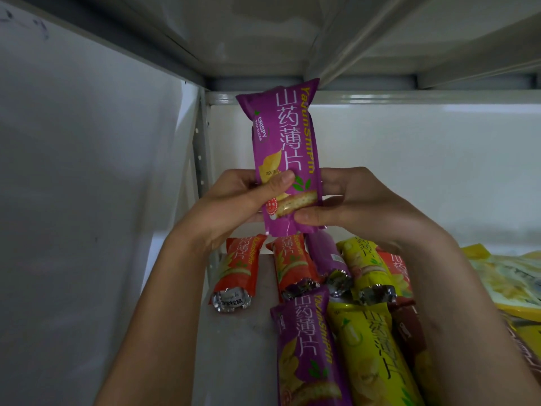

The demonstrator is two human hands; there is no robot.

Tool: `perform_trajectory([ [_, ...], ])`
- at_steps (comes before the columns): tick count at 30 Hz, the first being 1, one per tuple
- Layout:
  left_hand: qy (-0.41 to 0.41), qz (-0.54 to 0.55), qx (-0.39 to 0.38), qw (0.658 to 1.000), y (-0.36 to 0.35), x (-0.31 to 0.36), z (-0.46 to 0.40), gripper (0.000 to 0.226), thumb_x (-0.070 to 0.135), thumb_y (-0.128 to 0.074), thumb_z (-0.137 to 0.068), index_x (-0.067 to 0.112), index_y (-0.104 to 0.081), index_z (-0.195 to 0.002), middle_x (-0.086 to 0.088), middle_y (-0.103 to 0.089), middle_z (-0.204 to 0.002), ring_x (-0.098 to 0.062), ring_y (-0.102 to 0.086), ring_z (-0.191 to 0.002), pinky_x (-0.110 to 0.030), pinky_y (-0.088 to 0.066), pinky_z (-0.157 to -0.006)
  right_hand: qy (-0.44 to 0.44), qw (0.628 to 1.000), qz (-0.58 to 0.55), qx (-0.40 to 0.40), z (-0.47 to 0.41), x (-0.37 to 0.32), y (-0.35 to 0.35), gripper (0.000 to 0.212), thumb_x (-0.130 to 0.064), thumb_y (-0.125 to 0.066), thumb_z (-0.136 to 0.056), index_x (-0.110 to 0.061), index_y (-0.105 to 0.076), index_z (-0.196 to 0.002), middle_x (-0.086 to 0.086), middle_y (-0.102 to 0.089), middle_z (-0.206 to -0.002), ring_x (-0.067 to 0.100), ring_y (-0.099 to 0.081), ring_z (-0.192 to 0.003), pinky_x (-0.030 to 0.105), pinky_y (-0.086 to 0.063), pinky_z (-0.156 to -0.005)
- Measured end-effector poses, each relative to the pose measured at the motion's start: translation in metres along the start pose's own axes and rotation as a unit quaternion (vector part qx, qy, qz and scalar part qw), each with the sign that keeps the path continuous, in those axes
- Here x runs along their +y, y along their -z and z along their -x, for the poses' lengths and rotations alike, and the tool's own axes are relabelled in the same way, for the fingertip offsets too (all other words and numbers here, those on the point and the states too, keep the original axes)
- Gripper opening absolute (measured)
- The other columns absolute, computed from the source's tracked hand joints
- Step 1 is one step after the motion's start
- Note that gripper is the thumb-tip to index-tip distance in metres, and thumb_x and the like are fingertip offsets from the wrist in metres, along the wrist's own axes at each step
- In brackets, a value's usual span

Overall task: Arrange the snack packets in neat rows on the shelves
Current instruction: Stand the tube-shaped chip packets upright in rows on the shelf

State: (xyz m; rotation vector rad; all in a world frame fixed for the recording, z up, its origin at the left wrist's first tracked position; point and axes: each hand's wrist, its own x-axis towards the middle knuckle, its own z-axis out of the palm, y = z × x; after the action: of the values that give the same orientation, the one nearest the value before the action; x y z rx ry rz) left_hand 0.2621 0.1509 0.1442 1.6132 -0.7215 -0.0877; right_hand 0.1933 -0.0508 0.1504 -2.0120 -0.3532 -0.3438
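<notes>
Both hands are up together on one purple snack packet [285, 153], held upright above the shelf [234, 341]: the left hand [234, 200] grips its lower left edge with the thumb across the front, and the right hand [351, 200] pinches its lower right edge. Just below the hands, two orange packets [237, 265] lie side by side on the shelf. Nearer than the hands lie another purple packet [307, 347] and a yellow packet [377, 356], under the right forearm.
</notes>
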Motion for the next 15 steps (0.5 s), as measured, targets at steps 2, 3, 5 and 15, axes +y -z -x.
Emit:
perform_trajectory([
  [2, 0.012, 0.008, -0.036, 0.999, 0.0025, -0.0011, 0.0014, 0.055, 0.046, -0.072, -0.078, 0.016, -0.071, -0.123, -0.003, -0.079, -0.116, -0.019, -0.076, -0.109, -0.033, -0.061, -0.094, 0.003, 1.000, 0.008, 0.010, -0.0003, 0.0000, -0.0002, 0.049, -0.017, -0.088, -0.076, -0.025, -0.075, -0.122, -0.006, -0.080, -0.109, 0.012, -0.075, -0.104, 0.042, -0.060, -0.097],
  [3, 0.019, 0.006, -0.054, 0.998, 0.0036, -0.0019, 0.0019, 0.055, 0.044, -0.072, -0.079, 0.015, -0.070, -0.126, -0.004, -0.078, -0.119, -0.020, -0.075, -0.112, -0.034, -0.060, -0.096, 0.003, 1.000, 0.008, 0.014, -0.0006, 0.0006, -0.0005, 0.048, -0.016, -0.089, -0.076, -0.025, -0.076, -0.121, -0.006, -0.080, -0.108, 0.012, -0.075, -0.103, 0.042, -0.061, -0.096],
  [5, 0.022, -0.002, -0.064, 0.998, 0.0042, -0.0032, 0.0021, 0.055, 0.040, -0.074, -0.080, 0.013, -0.069, -0.128, -0.005, -0.077, -0.121, -0.021, -0.074, -0.115, -0.038, -0.059, -0.099, 0.001, 1.000, 0.000, 0.021, -0.0011, 0.0018, -0.0007, 0.053, -0.023, -0.091, -0.069, -0.027, -0.076, -0.121, -0.007, -0.080, -0.109, 0.012, -0.076, -0.102, 0.042, -0.061, -0.096],
  [15, 0.004, -0.014, -0.069, 0.998, 0.0026, -0.0066, -0.0005, 0.054, 0.039, -0.076, -0.076, 0.019, -0.070, -0.126, -0.002, -0.077, -0.122, -0.019, -0.072, -0.117, -0.039, -0.058, -0.101, -0.012, 0.999, 0.035, -0.007, 0.0011, -0.0009, 0.0014, 0.065, -0.008, -0.090, -0.075, -0.032, -0.068, -0.132, -0.006, -0.078, -0.114, 0.014, -0.077, -0.097, 0.035, -0.063, -0.091],
])
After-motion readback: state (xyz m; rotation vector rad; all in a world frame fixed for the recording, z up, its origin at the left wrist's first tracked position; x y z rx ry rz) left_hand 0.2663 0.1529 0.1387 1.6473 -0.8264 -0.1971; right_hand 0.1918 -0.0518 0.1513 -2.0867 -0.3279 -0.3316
